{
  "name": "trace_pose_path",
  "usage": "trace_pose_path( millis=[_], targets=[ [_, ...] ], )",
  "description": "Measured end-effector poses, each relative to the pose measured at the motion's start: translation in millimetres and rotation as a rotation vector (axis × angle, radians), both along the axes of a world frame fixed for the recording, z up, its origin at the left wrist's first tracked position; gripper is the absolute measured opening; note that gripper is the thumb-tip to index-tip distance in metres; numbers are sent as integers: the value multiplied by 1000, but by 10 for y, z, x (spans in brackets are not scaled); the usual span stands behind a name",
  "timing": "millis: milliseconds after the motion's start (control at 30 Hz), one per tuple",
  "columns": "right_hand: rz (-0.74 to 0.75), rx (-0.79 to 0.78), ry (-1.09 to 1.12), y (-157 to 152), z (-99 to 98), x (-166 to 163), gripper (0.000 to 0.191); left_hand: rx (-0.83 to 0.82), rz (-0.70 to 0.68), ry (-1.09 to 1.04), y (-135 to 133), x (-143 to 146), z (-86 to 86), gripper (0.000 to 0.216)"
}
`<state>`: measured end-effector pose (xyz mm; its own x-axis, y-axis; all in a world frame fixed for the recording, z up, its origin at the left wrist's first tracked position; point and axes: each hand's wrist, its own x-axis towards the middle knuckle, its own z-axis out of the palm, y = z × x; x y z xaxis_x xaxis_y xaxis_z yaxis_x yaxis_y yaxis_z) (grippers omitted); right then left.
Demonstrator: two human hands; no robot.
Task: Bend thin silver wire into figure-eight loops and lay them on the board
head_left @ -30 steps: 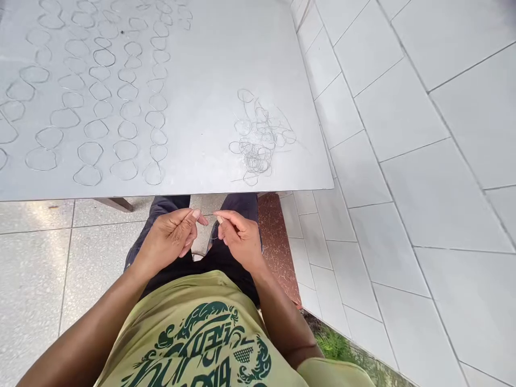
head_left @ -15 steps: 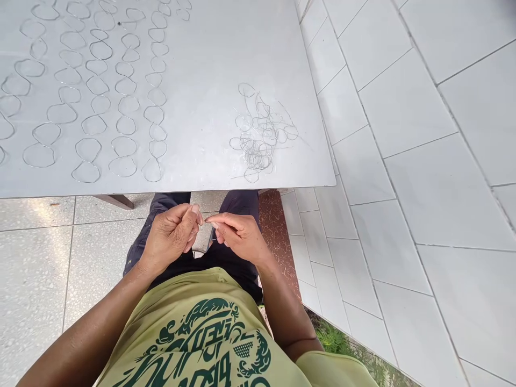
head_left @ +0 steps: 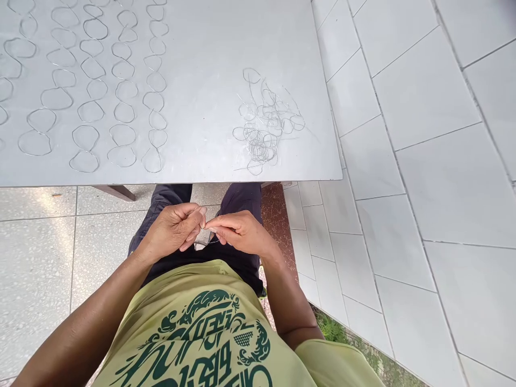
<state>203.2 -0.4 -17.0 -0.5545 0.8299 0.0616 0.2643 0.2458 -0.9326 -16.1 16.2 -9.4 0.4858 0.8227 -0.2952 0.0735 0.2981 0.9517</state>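
Observation:
Thin wire (head_left: pixel 208 243) runs between my two hands, held over my lap in front of the table edge. My left hand (head_left: pixel 176 227) is closed, thumb and forefinger pinching the wire. Close against it, my right hand (head_left: pixel 238 230) also pinches the wire, its forefinger stretched toward the left fingertips. Most of the wire's shape is hidden by the fingers. On the table lies a loose tangle of looped wires (head_left: pixel 264 131). Rows of figure-eight wire loops (head_left: pixel 155 118) are laid out on the left side.
The white table (head_left: pixel 201 156) ends just beyond my hands, with a table leg (head_left: pixel 116 192) below it. A tiled wall (head_left: pixel 403 161) stands along the right. Terrazzo floor (head_left: pixel 38 258) shows at the left, and green plants (head_left: pixel 330 328) at the lower right.
The view has tilted slightly, so the table and its wires sit higher. My right forefinger has come closer to the left fingertips; both hands keep their pinch.

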Motion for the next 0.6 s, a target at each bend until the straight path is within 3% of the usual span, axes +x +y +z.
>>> trace_pose_path(
  millis=[300,600],
  targets=[
    [35,65,-33,38,-6,12,25,2,94,32,-27,94,-32,38],
    [-54,-34,-42,55,-11,-13,23,-52,245,-7,-26,105,-84,37]
  ],
)
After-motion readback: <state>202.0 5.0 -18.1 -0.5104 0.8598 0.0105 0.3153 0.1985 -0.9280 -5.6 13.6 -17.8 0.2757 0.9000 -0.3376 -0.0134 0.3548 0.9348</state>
